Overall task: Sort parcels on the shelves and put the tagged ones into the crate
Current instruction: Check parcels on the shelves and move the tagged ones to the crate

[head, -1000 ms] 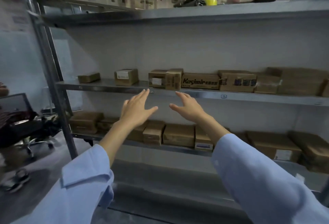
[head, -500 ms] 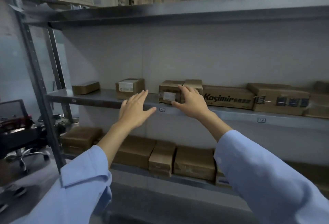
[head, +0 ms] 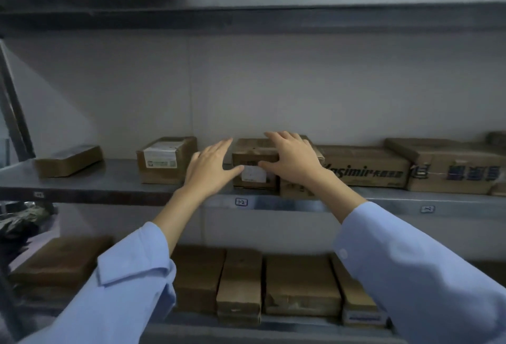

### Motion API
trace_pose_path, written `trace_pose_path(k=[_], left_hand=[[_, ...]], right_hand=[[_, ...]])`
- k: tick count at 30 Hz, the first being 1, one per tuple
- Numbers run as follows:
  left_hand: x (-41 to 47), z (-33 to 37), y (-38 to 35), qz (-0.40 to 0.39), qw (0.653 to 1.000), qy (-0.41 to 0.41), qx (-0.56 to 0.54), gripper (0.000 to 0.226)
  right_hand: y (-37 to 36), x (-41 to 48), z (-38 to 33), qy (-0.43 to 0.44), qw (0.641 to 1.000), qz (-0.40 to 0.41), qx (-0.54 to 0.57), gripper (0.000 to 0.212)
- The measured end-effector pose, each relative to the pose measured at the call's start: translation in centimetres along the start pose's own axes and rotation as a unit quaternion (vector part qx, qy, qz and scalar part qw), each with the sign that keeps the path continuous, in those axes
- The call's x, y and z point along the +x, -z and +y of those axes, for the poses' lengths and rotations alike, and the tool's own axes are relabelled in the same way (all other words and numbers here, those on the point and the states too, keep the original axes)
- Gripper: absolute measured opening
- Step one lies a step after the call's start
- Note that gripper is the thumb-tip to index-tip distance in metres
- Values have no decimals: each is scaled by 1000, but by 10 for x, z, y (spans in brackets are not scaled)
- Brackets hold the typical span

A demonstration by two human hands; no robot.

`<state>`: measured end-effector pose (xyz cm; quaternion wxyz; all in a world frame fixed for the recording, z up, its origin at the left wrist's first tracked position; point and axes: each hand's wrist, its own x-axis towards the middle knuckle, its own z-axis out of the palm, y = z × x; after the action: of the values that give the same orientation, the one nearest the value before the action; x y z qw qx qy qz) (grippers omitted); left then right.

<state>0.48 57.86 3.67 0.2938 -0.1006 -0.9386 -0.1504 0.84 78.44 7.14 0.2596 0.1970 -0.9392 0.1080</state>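
Parcel (head: 253, 156) between hands, right hand (head: 294, 161) gripping, left hand (head: 212, 171) touching

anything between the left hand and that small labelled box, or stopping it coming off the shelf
Nothing visible. The left hand touches the front of the small labelled box and the right hand grips its top. The shelf edge before it is open; a neighbouring box only flanks its right side. No crate in view.
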Motion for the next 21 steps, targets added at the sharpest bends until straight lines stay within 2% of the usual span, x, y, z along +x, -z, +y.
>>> trace_pose_path(k=[6,10,15,21], left_hand=[[33,-9,-18,-10,997,-67,-44,76],[39,-19,-29,-1,990,-98,-106,64],[38,-34,-38,-9,963,-104,-250,54],[34,-50,-39,0,948,-62,-312,51]], right_hand=[[-4,11,1,-52,998,-5,-41,76],[-9,11,0,-76,996,-13,-53,73],[-13,10,-7,-99,993,-14,-68,72],[-11,16,-19,-96,994,-29,-43,67]])
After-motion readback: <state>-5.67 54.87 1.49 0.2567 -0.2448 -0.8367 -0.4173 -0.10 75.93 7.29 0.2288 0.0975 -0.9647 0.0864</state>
